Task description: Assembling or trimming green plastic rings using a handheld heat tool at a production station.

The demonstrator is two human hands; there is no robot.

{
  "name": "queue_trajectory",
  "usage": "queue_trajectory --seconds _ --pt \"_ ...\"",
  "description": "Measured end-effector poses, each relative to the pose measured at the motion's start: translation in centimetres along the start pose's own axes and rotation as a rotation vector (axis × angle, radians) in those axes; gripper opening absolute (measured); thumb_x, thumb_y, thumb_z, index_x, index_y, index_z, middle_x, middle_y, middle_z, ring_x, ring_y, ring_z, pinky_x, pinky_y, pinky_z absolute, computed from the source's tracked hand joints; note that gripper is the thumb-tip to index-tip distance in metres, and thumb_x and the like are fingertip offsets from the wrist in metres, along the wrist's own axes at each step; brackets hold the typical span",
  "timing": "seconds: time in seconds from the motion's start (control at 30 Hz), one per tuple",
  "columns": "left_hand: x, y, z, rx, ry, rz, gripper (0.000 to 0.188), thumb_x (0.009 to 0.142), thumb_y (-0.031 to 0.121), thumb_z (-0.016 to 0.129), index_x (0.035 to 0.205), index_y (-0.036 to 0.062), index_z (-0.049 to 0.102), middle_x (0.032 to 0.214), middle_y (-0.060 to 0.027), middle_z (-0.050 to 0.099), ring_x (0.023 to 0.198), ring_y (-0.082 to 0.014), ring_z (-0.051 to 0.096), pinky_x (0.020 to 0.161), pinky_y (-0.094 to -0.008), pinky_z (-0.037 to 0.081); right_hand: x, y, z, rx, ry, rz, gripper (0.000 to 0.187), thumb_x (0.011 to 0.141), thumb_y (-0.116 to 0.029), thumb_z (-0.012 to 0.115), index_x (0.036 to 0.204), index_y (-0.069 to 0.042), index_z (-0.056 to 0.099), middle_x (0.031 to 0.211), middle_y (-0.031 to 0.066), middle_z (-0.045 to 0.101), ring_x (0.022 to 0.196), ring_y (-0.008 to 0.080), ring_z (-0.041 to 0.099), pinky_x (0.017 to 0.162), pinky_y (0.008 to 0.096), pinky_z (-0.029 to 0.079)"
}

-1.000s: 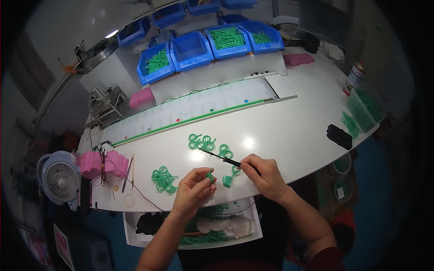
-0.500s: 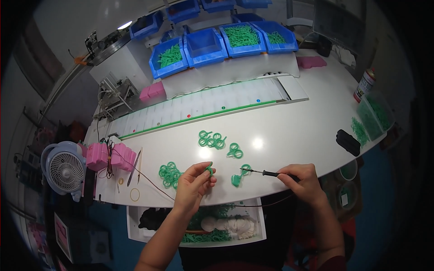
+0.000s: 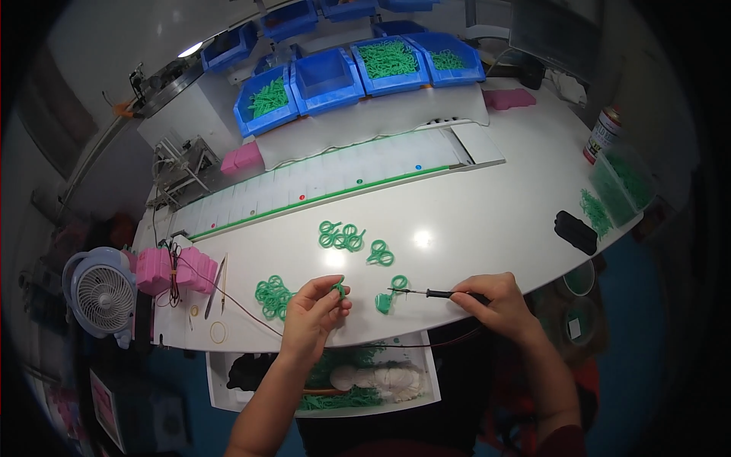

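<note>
My left hand [image 3: 311, 316] is closed in a pinch around a small green plastic ring [image 3: 339, 289], partly hidden by the fingers. In my right hand [image 3: 499, 303] is a soldering iron [image 3: 439, 294], gripped by its black handle with the thin metal tip pointing left. That tip is over or beside a loose green ring [image 3: 400, 282] and a green block-like piece [image 3: 384, 303]; contact cannot be made out. Left of my left hand lies a pile of green rings [image 3: 272, 295]. Farther back are another cluster of rings [image 3: 341, 237] and a smaller group [image 3: 381, 254].
A dark cord [image 3: 251, 312] crosses the table's left side. Pink blocks [image 3: 154, 272] and a fan [image 3: 104, 295] stand there. Below the table edge, an open drawer [image 3: 221, 396] holds green parts. Blue bins [image 3: 327, 80] line the back; a spray can [image 3: 601, 135] stands at right.
The whole view has shifted, so the table's contents appear farther left. Both hands keep nearly the same grip and place over the table.
</note>
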State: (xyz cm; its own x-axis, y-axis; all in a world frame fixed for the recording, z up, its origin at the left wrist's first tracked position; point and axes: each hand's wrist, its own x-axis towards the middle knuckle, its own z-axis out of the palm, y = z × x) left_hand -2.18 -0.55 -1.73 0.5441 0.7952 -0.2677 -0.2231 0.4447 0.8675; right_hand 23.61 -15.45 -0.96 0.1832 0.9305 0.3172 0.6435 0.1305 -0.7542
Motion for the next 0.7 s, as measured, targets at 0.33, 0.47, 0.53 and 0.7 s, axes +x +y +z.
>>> queue_trajectory --seconds 0.33,0.47,0.53,0.7 --pt "0.0 0.07 -0.02 0.021 -0.022 0.007 0.023 0.089 0.002 0.057 0.112 -0.0002 0.057 0.098 -0.0102 0.061 0.081 -0.0152 0.061 0.071 -0.0253 0.052 -0.01 -0.54 -0.16 -0.069 -0.067 -0.004 0.015 0.082 -0.018 0.066 0.082 -0.003 0.068 0.072 0.0091 0.066 0.061 0.0235 0.064 0.057 0.0307 0.049" --pt "-0.13 0.13 0.34 0.067 -0.006 0.007 0.021 0.089 0.002 0.055 0.111 -0.0009 0.056 0.096 -0.0116 0.06 0.079 -0.0155 0.059 0.069 -0.0237 0.051 -0.07 -0.85 -0.01 -0.122 -0.076 -0.041 0.016 0.082 -0.02 0.066 0.081 -0.004 0.068 0.072 0.0088 0.066 0.063 0.0239 0.064 0.058 0.0312 0.049" --pt "-0.16 0.18 0.42 0.071 -0.001 0.002 0.021 0.089 0.002 0.055 0.111 -0.0008 0.056 0.096 -0.0116 0.06 0.079 -0.0155 0.059 0.069 -0.0237 0.051 -0.1 -0.87 0.04 -0.157 -0.077 -0.056 0.016 0.082 -0.021 0.066 0.081 -0.005 0.068 0.073 0.0084 0.066 0.064 0.0239 0.064 0.058 0.0317 0.05" --pt "-0.16 0.26 0.3 0.078 -0.013 0.002 0.022 0.089 0.002 0.055 0.111 -0.0011 0.055 0.097 -0.0118 0.06 0.08 -0.0156 0.059 0.07 -0.0247 0.051 -0.09 -0.81 0.18 -0.18 -0.073 -0.081 0.016 0.082 -0.021 0.066 0.081 -0.005 0.068 0.073 0.0081 0.066 0.063 0.0235 0.063 0.057 0.0316 0.049"
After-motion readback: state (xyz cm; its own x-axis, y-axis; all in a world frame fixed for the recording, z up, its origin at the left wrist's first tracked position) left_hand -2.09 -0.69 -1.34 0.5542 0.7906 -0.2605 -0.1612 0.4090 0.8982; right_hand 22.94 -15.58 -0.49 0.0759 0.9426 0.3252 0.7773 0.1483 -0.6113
